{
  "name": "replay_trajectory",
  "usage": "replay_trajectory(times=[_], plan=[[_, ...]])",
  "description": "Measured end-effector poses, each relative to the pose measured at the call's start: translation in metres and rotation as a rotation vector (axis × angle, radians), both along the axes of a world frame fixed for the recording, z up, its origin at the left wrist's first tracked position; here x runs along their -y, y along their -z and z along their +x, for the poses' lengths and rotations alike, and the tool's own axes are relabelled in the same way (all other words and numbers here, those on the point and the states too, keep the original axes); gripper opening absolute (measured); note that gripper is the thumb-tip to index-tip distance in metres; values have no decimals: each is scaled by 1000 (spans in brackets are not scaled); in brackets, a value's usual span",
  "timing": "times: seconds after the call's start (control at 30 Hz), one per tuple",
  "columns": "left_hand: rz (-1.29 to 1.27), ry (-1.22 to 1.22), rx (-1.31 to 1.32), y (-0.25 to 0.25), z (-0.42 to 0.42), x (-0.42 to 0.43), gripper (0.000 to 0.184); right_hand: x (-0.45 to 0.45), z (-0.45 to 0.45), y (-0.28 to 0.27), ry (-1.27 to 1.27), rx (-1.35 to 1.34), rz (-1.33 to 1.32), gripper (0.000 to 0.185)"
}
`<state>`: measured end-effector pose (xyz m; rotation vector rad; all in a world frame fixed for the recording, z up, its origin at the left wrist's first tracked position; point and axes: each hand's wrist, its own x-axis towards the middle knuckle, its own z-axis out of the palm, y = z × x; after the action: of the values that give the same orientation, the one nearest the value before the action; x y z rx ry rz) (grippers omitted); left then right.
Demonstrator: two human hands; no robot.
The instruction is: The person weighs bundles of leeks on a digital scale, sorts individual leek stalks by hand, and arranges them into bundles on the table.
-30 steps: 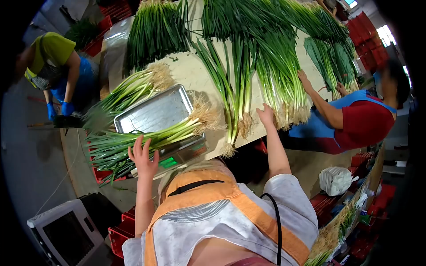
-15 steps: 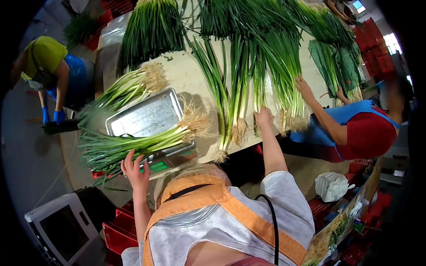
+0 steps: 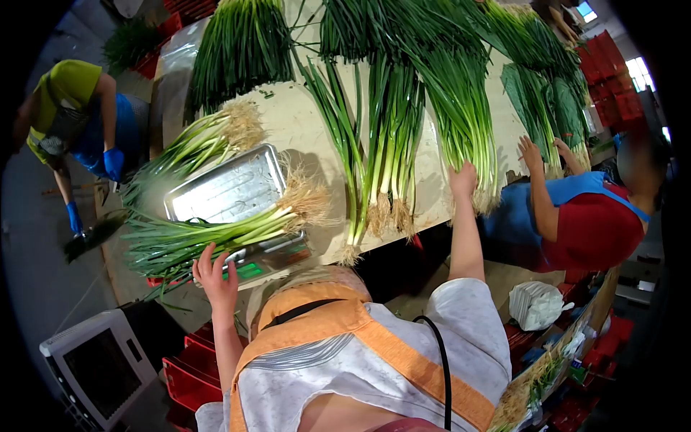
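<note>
My left hand (image 3: 217, 279) is open, fingers spread, beside a bunch of green onions (image 3: 248, 232) lying across a metal scale tray (image 3: 227, 189). Below that bunch glows the scale's green display (image 3: 249, 271). Further right, my right hand (image 3: 462, 180) has its fingers curled round white stalks at the near edge of a large pile of green onions (image 3: 461, 108). Between my hands lie a thin group of green onions (image 3: 348, 158) and a thicker, rooted group (image 3: 394, 144), roots toward me.
A co-worker in a red shirt (image 3: 594, 223) stands at the right, hands near wrapped bundles (image 3: 568, 115). Another person in a yellow shirt (image 3: 72, 86) bends at the left. More green onions (image 3: 241, 57) cover the table's far side. Red crates (image 3: 193, 374) and a white-framed monitor (image 3: 101, 367) stand lower left.
My right hand has moved right from the middle stalks to the larger pile. The middle stalks now lie closer together. The red-shirted co-worker's hand has left that pile and moved right.
</note>
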<state>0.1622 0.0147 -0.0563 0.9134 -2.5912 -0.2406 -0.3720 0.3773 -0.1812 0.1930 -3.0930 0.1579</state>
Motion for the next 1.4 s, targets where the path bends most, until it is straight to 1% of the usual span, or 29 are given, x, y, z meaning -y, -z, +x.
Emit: replay_trajectory(times=[0.03,0.13,0.23,0.27,0.37,0.47,0.6,0.7,0.8,0.83,0.87,0.9,0.93,0.97,1.0,1.03,1.13,1.23,1.27,1.33,1.4], plan=[[-1,-5,-1,0,-1,-2,20,-4,-7,-7,70,11,55,62],[7,-7,13,-3,-4,-9,19,-18,-25,-6,193,-86,75,64],[17,-17,20,-4,-7,-15,18,-25,-36,-5,228,-47,121,65],[15,-20,22,-5,-8,-17,18,-26,-39,-6,240,-25,133,61],[7,-27,26,-6,-9,-22,18,-33,-50,0,177,43,280,57],[4,-32,34,-6,-9,-25,18,-24,-52,-11,335,144,185,52],[8,-38,32,-7,-8,-26,18,-28,-49,-6,404,172,133,54],[1,-43,32,-6,-4,-25,19,-26,-45,-6,447,19,119,49],[15,-45,23,-6,-3,-25,20,-28,-44,-16,239,64,-16,44],[23,-44,19,-5,-3,-24,20,-28,-47,-3,151,104,-250,42],[31,-37,15,-5,-3,-24,20,-31,-55,28,60,143,-483,41],[39,-29,10,-3,-3,-22,20,-32,-58,44,-33,181,-715,39],[46,-21,6,-2,-4,-20,20,-13,-39,24,-38,290,-838,37],[49,-9,2,-1,-4,-19,20,24,-3,-21,-43,401,-959,35],[52,3,-2,-1,-5,-17,20,57,27,-65,-26,449,-966,34],[53,15,-5,-1,-7,-14,21,85,52,-95,-9,497,-975,32],[37,55,-28,-5,-10,-8,23,129,93,-115,-296,617,-1231,31],[46,66,-50,-7,-8,-2,25,166,136,-150,-500,758,-1253,35],[48,69,-64,-8,-6,-1,25,178,151,-159,-582,762,-1271,36],[59,69,-81,-8,1,3,23,199,178,-176,-730,802,-1167,34],[56,61,-94,-8,8,4,20,222,195,-172,-864,785,-1027,30]])
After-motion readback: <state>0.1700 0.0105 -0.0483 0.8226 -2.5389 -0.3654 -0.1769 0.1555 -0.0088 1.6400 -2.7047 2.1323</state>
